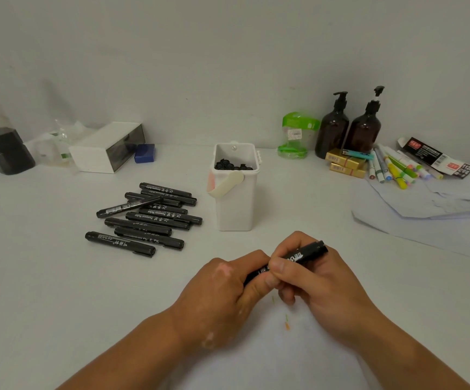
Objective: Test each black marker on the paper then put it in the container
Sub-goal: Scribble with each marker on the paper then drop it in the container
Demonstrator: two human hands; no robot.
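hands: left hand point(225, 288) wrapped around the lower end of one black marker point(298, 258); right hand point(317, 282) pinching its barrel between thumb and fingers, both closed on it above the paper point(284, 347). cap end hidden; whether it is on or off cannot be told. marker: judged light, stiff, smooth plastic, a little slippery; best held mid-barrel. pile of markers point(146, 218): loose on the worktop point(45, 277), left of the container point(235, 204).
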